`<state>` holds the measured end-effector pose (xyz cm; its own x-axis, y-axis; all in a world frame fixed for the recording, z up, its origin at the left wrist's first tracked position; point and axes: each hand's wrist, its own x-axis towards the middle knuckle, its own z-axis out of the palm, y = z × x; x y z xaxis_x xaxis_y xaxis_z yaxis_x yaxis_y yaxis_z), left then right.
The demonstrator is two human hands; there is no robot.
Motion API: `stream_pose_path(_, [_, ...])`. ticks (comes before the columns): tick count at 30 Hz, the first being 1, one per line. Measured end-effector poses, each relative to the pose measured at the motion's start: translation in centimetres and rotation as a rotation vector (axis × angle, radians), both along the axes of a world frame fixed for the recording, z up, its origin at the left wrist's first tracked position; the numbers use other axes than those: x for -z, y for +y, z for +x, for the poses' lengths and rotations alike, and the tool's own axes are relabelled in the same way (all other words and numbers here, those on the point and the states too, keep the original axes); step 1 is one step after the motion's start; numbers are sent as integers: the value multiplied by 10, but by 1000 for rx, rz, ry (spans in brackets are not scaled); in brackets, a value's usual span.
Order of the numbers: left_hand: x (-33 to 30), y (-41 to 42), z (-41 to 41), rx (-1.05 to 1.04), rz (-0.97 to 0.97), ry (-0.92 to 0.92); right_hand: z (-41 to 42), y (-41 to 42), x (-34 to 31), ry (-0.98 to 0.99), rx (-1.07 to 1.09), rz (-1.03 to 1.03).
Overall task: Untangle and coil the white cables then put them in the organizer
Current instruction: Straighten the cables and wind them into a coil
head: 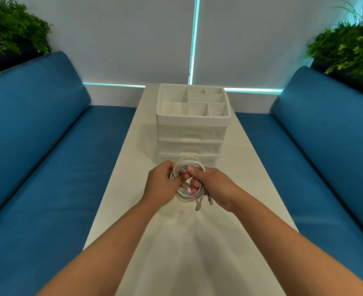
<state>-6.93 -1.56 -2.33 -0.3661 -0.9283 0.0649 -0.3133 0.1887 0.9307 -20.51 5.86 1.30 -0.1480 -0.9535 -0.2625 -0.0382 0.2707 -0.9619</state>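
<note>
bundle of looped white cables (pixel 187 186) gripped between left hand (pixel 160 184) and right hand (pixel 215 189) above white worktop (pixel 176 242) | white compartmented plastic organizer (pixel 193 120) sits straight ahead beyond them (plugs dangling, so coiling probably unfinished)

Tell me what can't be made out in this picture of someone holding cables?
Head view only:
- How many cables are in the bundle: the loops overlap and both hands, left hand and right hand, cover parts.
- The plug types at the dangling ends: too small and blurred.
- What the organizer drawers hold: the fronts are translucent and hazy, and the lowest is partly behind the bundle.
- The near end of the table: cut off by the bottom edge.
</note>
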Motion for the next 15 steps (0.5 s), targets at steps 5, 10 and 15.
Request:
stream_pose_path(5, [-2, 1, -5, -28, 35, -114, 2, 0, -2, -118, 21, 9])
stream_pose_path(10, [-3, -3, 2, 345, 472, 176, 0, 3, -10, -359, 58, 30])
stream_pose_path(15, [-9, 5, 2, 393, 445, 403, -6, 0, -20, -544, 47, 38])
